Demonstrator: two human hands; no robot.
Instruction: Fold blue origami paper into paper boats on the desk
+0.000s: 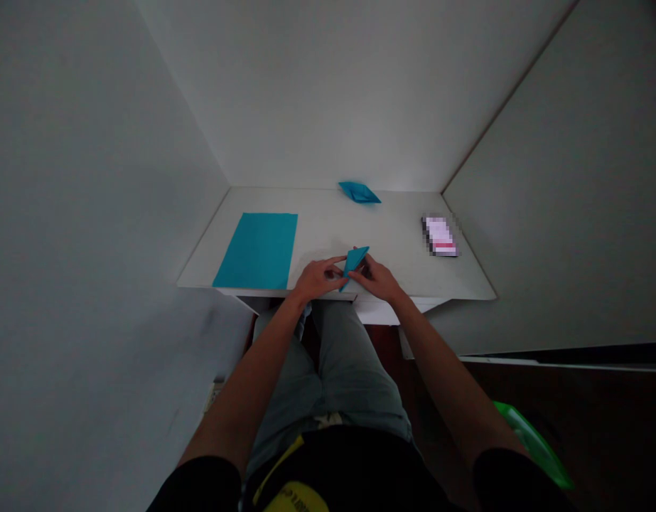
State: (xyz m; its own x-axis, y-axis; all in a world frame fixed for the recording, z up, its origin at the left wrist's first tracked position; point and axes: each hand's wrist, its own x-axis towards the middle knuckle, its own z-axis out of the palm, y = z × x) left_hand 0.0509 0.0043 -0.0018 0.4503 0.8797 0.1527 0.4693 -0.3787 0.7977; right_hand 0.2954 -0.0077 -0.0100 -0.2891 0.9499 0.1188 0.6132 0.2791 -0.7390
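Near the front edge of the white table, a small folded piece of blue paper [355,259] is held up between both hands. My left hand [320,279] grips its left side, thumb and fingers closed on it. From the right, my right hand [379,277] pinches the same paper, with the thumb on its near face; some of its fingers are behind the paper. A folded blue paper boat [360,193] sits at the back of the table. To the left of my hands a flat blue paper sheet [258,250] lies by the front edge.
The white table [396,249] stands against walls at the back and on both sides. A phone [440,236], its screen blurred, lies at the right. On the dark floor at the lower right is a green plastic object [535,441], partly hidden by my arm.
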